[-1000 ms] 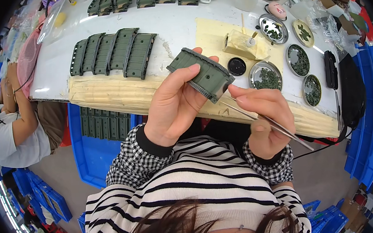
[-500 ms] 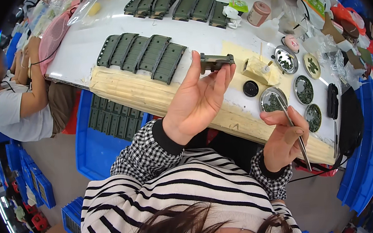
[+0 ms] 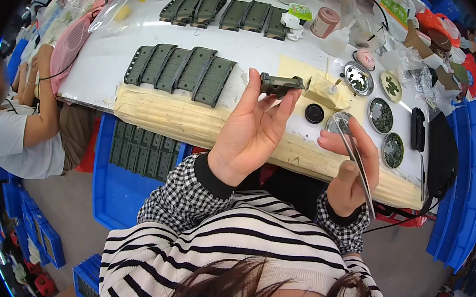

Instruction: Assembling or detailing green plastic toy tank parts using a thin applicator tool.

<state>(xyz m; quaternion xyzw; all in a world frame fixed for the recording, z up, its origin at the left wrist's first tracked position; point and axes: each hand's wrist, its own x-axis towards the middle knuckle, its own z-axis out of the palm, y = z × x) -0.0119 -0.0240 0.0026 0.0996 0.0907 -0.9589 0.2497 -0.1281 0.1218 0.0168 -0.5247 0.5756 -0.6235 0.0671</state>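
Observation:
My left hand (image 3: 248,135) is raised over the front edge of the table. Between its thumb and fingers it grips a small dark green molded part (image 3: 281,84), the far end pointing right. My right hand (image 3: 349,186) is closed around metal tweezers (image 3: 360,172), whose upper end reaches over a round metal dish (image 3: 330,123) mostly hidden by the fingers. Whether the tweezers hold anything is too small to tell. Beyond the hands are a black round cap (image 3: 314,113) and a yellowish block (image 3: 324,93).
Metal dishes (image 3: 381,115) of small green pieces stand at right, beside a cream dish (image 3: 391,87). Green ribbed parts (image 3: 188,73) lie in rows on the table. A blue bin (image 3: 111,203) below holds more. Another person (image 3: 24,132) sits at left. Bottles and bags crowd the far right.
My right hand and the tweezers have moved left, nearer my left hand. The green part in my left hand has tilted slightly. The whole view has shifted a little.

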